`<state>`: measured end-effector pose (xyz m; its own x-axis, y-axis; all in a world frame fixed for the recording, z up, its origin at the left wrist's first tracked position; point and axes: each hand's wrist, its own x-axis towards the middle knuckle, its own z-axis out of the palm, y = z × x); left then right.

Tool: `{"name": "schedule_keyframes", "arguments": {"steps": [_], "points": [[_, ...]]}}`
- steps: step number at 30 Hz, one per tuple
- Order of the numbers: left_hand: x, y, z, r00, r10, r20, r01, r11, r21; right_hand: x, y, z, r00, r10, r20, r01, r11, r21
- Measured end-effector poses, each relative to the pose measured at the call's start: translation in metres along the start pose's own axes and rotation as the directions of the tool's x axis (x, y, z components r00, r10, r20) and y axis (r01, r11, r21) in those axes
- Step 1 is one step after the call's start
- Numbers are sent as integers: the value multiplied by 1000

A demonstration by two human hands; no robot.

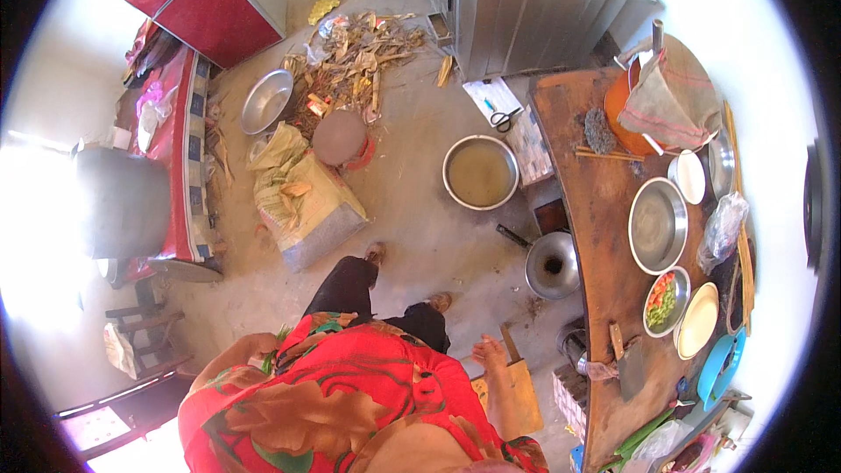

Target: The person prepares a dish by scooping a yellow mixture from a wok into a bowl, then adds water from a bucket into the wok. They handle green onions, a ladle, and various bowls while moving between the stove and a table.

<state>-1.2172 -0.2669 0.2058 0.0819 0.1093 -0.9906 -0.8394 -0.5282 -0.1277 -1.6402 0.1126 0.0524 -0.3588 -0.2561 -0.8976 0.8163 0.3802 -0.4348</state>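
Observation:
My left hand (256,346) is held at my left side, closed around something green and leafy, like a small bunch of vegetable stalks (281,334); most of the fingers are hidden. Beyond my other side, my right hand (489,352) is held out with its fingers apart and nothing in it. Below and beside it is a yellowish wooden board (523,396) with a dark handle-like strip (509,343) at its top. To the right, a cleaver (629,370) lies on the brown wooden table (604,298), near a bowl of chopped red and green vegetables (660,305).
A metal basin of cloudy water (481,172) and a wok (552,264) stand on the floor before the table. A stuffed sack (311,210), round stool (340,138), empty basin (267,102) and dry husks (372,57) lie ahead left. A metal stove (526,26) stands beyond.

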Motion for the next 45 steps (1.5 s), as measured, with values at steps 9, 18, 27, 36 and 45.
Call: {"name": "schedule_keyframes", "arguments": {"steps": [9, 18, 27, 36, 45], "points": [[139, 55, -92, 977, 136, 164, -149, 986, 69, -10, -117, 97, 977, -129, 170, 166, 960, -225], [119, 195, -147, 897, 430, -100, -430, 902, 22, -41, -148, 192, 982, 103, 157, -21, 890, -456], [84, 322, -155, 633, 665, -397, -672, 726, 144, 1, -197, 244, 974, 84, 210, -39, 978, -207], [-57, 540, -58, 458, 860, -226, -873, 483, 68, 91, -389, 329, 804, -279, 525, 502, 791, -349], [-81, 649, 26, 227, 965, 128, -887, 150, 436, 111, -486, 445, 570, -485, 664, 491, 848, 198]]}}
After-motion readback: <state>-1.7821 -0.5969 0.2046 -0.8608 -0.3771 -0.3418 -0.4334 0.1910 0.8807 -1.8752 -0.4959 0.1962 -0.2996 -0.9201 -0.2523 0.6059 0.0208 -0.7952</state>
